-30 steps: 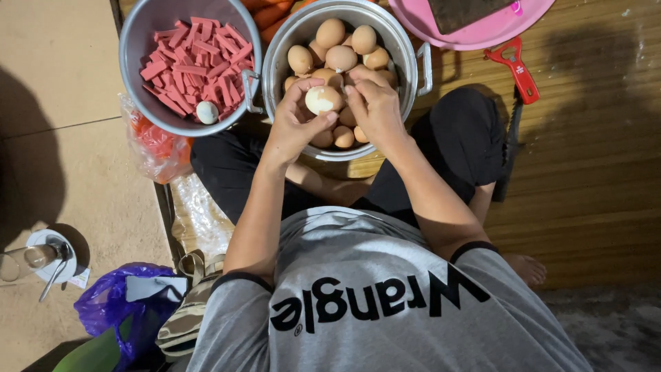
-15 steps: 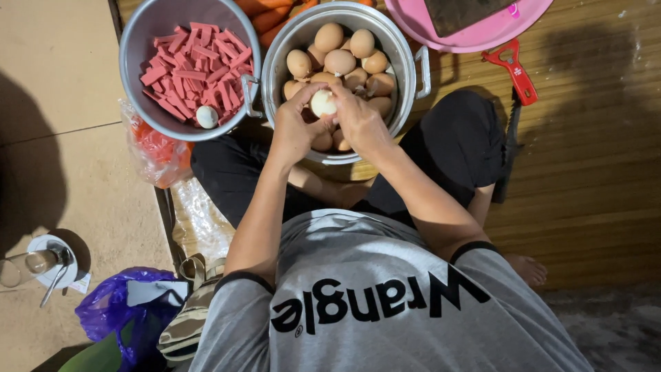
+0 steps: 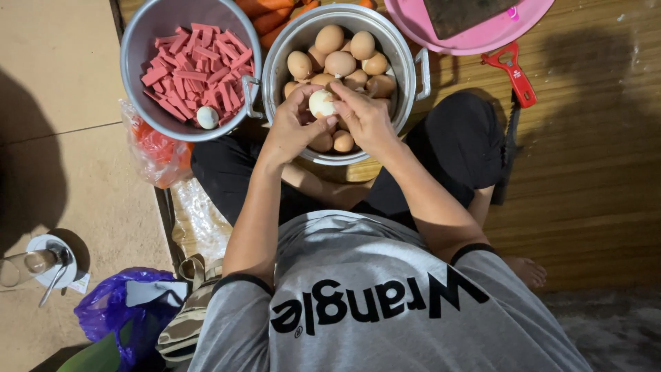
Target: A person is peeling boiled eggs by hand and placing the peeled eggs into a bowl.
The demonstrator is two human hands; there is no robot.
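Egg (image 3: 321, 103), pale w/ shell partly off, sits between both your hands right over the near side of the metal pot (image 3: 407, 49). Your left hand (image 3: 292, 127) has its grip clenched round the egg from below and the left, thumb and fingertips on it. Your right hand (image 3: 365, 117) comes in from the right, fingers curled onto the egg's top and side, so both grips are grasping the same egg.

Under it the pot is packed w/ brown eggs (image 3: 341, 62), just below your knuckles. Pot's left handle touches the grey bowl (image 3: 138, 48), which holds pink sausage sticks (image 3: 182, 72) and one peeled white egg (image 3: 206, 118) near its front rim.

Room: tight on the left, bowl and pot rim to rim. Behind the pot, carrots (image 3: 272, 17). To the right, pink tray (image 3: 475, 41) and red peeler (image 3: 513, 72) on the wooden floor (image 3: 592, 172), which lies open beyond your right knee. Plastic bags (image 3: 155, 148) crowd the near left.
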